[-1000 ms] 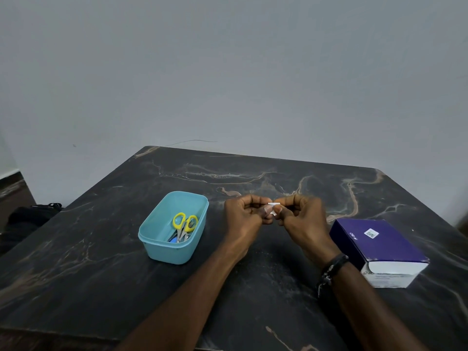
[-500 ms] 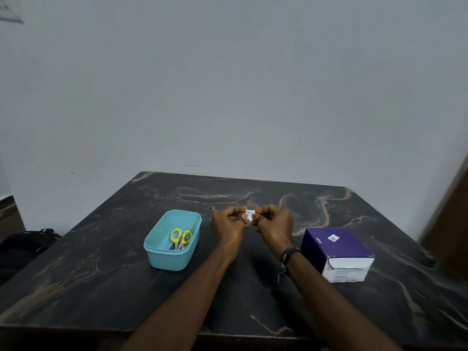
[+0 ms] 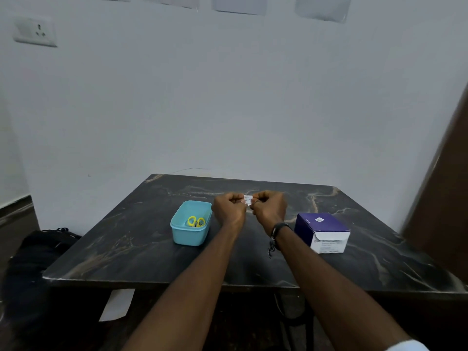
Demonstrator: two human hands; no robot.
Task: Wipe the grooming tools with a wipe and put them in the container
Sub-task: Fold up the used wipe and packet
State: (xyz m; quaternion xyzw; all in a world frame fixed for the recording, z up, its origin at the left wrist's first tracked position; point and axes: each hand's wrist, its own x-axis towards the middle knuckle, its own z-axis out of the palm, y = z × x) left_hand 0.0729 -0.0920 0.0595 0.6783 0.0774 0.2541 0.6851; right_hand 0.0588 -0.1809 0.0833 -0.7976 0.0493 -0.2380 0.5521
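- One dark marble-patterned table (image 3: 126, 249) with pale veins lies beneath the grip.
- One purple and white cardboard box (image 3: 321, 230) stands to the right of the grip, near the right wrist; a small white square label sits on its top, and the print on its white end is too small to read.
- One light blue plastic container (image 3: 190, 234) stands to the left of the grip, just beside the left hand; one pair of yellow-handled scissors (image 3: 196, 221) lies in it.
- Two hands meet above the table: the left hand (image 3: 229, 210) and the right hand (image 3: 269, 210), fingers curled, each pinch a side of one small white wipe sachet (image 3: 248, 199) held between them; any print on it cannot be read.
- One dark band (image 3: 278, 228) circles the right wrist.
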